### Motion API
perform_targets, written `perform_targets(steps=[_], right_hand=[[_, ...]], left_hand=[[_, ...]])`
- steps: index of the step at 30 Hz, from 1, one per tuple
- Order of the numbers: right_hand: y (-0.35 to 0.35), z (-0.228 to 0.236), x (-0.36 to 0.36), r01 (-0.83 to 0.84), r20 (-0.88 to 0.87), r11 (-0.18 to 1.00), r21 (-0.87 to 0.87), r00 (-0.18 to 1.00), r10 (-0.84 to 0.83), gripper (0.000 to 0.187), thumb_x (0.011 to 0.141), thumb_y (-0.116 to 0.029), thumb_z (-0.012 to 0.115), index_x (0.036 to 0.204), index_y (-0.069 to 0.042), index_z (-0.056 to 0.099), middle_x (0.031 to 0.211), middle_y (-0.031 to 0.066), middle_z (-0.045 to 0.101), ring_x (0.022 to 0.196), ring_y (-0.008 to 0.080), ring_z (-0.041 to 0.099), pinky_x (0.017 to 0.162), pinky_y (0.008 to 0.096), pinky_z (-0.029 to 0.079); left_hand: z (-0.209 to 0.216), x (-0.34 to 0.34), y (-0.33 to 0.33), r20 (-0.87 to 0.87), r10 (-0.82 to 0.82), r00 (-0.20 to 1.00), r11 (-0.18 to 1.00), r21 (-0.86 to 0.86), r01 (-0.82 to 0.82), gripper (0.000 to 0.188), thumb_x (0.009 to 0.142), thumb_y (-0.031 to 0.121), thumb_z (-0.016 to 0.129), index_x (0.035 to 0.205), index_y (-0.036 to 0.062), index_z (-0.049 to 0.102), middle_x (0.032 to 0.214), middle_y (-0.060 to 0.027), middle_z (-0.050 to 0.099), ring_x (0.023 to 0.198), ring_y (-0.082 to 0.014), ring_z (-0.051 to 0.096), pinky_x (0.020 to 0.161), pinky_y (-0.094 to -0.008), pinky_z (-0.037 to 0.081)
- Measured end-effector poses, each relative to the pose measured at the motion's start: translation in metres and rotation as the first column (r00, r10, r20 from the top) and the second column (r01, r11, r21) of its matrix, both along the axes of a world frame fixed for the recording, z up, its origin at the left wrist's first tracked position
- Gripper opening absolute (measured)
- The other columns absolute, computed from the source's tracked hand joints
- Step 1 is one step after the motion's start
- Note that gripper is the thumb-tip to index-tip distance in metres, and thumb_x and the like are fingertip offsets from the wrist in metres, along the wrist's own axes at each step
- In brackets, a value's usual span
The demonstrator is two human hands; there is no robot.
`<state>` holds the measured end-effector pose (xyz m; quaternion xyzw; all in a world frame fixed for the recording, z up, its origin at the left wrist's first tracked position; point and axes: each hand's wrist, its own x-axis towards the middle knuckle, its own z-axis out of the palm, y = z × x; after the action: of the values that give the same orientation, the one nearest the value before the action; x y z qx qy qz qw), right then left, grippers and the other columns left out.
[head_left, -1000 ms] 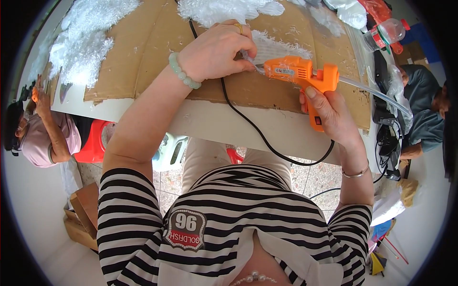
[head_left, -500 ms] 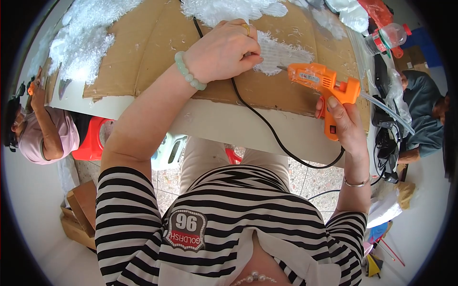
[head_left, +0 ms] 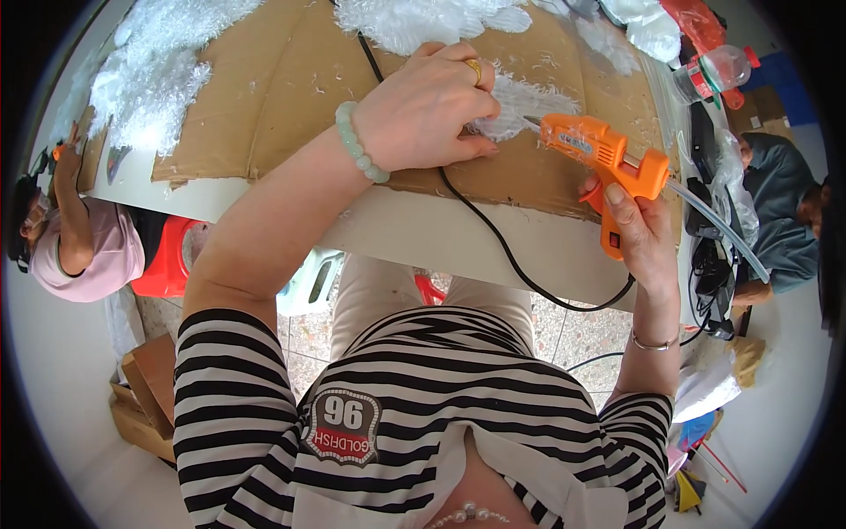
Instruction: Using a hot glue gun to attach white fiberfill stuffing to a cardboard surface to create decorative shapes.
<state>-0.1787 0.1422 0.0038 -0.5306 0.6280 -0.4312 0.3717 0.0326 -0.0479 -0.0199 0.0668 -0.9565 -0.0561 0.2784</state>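
A piece of white fringed fabric (head_left: 527, 108) lies flat on a brown cardboard sheet (head_left: 291, 97). My left hand (head_left: 434, 108) rests over the left end of this fabric, its fingers bent down onto it and the thumb lower on the cardboard. The fingertips are partly hidden. My right hand (head_left: 641, 225) grips an orange hot glue gun (head_left: 608, 159) by its handle. Its metal nozzle points left, close to the right side of the fabric. A clear glue stick (head_left: 718, 222) sticks out of the gun's back end.
Fluffy white fringe (head_left: 159, 75) is heaped at the far left, with more fringe (head_left: 432, 18) at the back. A black cable (head_left: 498, 238) loops from under my left hand to the gun. A plastic bottle (head_left: 718, 72) lies at the right. Other people sit at both sides.
My left hand has shifted right and slightly toward me, over the fabric's left end. The glue gun has moved slightly right. At the left, the other person has lowered their head.
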Motion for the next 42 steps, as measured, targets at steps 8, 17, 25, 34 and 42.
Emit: perform_targets(steps=[8, 17, 25, 34, 42], right_hand=[[-0.006, 0.000, 0.003, 0.009, -0.211, 0.997, 0.080, 0.977, 0.008, 0.037, 0.091, -0.037, 0.052, 0.103, -0.002, 0.056, 0.084, 0.0016, 0.059, 0.072, 0.0075, 0.049, 0.062, 0.0219, 0.038], [-0.006, 0.003, 0.003, 0.002, -0.307, 0.992, 0.124, 0.951, 0.037, 0.035, 0.092, -0.037, 0.050, 0.101, -0.003, 0.054, 0.078, 0.0002, 0.055, 0.068, 0.0074, 0.047, 0.057, 0.0225, 0.037], [-0.004, 0.001, 0.010, -0.007, -0.235, 0.997, 0.072, 0.972, 0.024, 0.034, 0.092, -0.035, 0.051, 0.099, -0.002, 0.053, 0.078, 0.0014, 0.054, 0.071, 0.0096, 0.049, 0.061, 0.0238, 0.039], [-0.007, -0.001, 0.013, -0.042, -0.177, 0.996, 0.084, 0.983, 0.056, 0.029, 0.092, -0.029, 0.051, 0.099, -0.001, 0.050, 0.079, 0.0022, 0.053, 0.072, 0.0112, 0.049, 0.065, 0.0253, 0.040], [-0.017, 0.002, 0.016, -0.096, -0.260, 0.987, 0.125, 0.957, 0.126, 0.025, 0.093, -0.024, 0.050, 0.103, -0.001, 0.049, 0.079, 0.0021, 0.053, 0.073, 0.0115, 0.050, 0.066, 0.0251, 0.041]], left_hand=[[0.001, 0.000, 0.000, 0.003, 0.013, 1.000, 1.000, -0.013, -0.013, 0.022, 0.063, 0.025, 0.073, 0.075, 0.0081, 0.068, 0.083, -0.0015, 0.056, 0.094, -0.0212, 0.050, 0.084, -0.0374, 0.038], [-0.002, 0.001, -0.002, 0.035, 0.026, 0.999, 1.000, 0.013, -0.026, 0.021, 0.065, 0.026, 0.072, 0.076, 0.0086, 0.067, 0.083, -0.0018, 0.056, 0.095, -0.0221, 0.050, 0.086, -0.0381, 0.038], [-0.001, 0.003, -0.002, 0.065, 0.026, 0.998, 0.999, 0.045, -0.029, 0.024, 0.066, 0.023, 0.074, 0.083, 0.0089, 0.064, 0.092, -0.0050, 0.056, 0.099, -0.0270, 0.051, 0.087, -0.0395, 0.039], [0.000, 0.002, -0.002, 0.086, 0.046, 0.995, 0.996, 0.076, -0.053, 0.027, 0.066, 0.024, 0.075, 0.085, 0.0103, 0.062, 0.095, -0.0051, 0.056, 0.099, -0.0266, 0.051, 0.086, -0.0390, 0.039], [-0.001, 0.001, -0.005, 0.082, 0.034, 0.996, 0.991, 0.128, -0.044, 0.029, 0.065, 0.023, 0.075, 0.086, 0.0082, 0.062, 0.095, -0.0054, 0.056, 0.097, -0.0270, 0.051, 0.087, -0.0374, 0.040]])
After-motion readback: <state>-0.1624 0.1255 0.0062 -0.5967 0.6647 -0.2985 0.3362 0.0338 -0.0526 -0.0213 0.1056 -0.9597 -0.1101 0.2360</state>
